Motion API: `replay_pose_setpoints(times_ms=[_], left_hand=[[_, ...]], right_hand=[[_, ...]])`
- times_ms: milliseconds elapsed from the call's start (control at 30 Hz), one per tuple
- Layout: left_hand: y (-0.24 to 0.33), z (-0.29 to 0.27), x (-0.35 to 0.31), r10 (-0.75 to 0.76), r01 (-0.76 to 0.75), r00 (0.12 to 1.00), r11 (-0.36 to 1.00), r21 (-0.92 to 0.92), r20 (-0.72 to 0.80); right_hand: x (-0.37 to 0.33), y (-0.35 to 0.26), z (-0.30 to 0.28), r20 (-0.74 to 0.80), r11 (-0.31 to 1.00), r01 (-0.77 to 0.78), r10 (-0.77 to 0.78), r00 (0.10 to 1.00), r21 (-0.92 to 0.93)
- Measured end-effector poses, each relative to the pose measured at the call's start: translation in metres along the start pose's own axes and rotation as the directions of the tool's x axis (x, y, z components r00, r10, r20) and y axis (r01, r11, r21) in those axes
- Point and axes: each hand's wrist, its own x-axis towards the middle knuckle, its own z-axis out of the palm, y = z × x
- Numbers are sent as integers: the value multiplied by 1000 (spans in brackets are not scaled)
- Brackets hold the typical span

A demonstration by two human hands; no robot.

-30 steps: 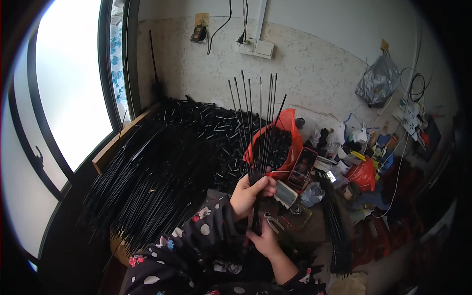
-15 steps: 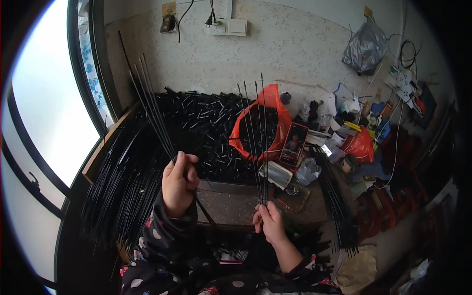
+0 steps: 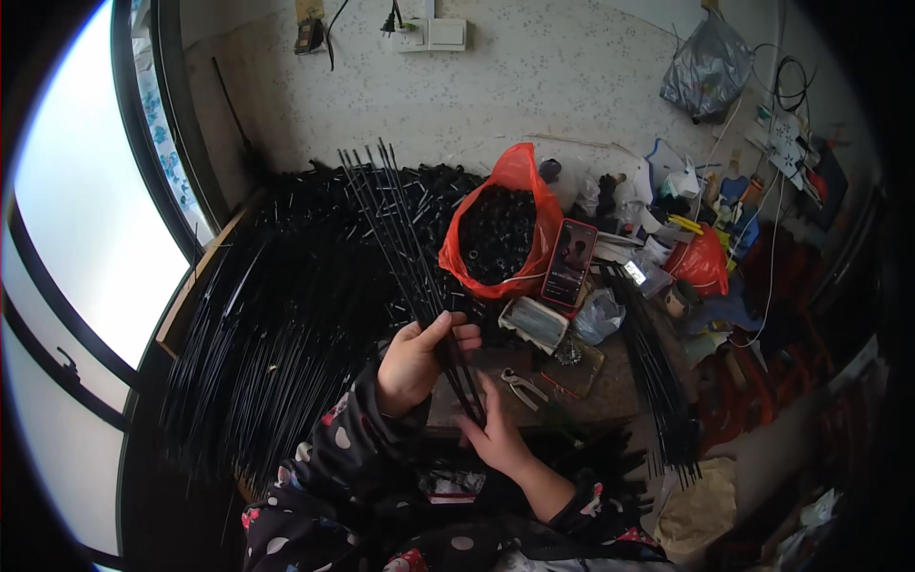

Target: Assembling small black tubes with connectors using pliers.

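Observation:
Several thin black rods with small tips at their upper ends stand tilted up and to the left in front of me. My left hand is closed on them, the thumb pressing across the bunch. Lower down, my right hand is closed round the bottom part of the same rods, a little right of the left hand. The rods' lowest ends are hidden at the right palm. Behind the rods lies a heap of small black tubular pieces.
A red plastic bag of black rings stands beside a propped phone. Pliers and a metal tin lie nearer. Long black rods spread in a large pile at left, with another bundle hanging over the right edge.
My hands, earlier apart with separate rods in each, have come together at the middle. The rods now form one bunch between both hands. The pliers have come into sight.

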Motion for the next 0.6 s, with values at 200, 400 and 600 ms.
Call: replay_pose_setpoints(times_ms=[200, 400, 600], left_hand=[[4, 9, -5, 71, -105, 988, 960, 258, 139], [-41, -22, -32, -12, -508, 779, 575, 641, 627], [-90, -73, -34, 24, -718, 659, 315, 620, 751]], right_hand=[[-34, 18, -12, 454, 786, -618, 546, 704, 13], [17, 31, -27, 498, 0, -576, 504, 706, 817], [107, 32, -25, 459, 71, -620, 607, 649, 782]])
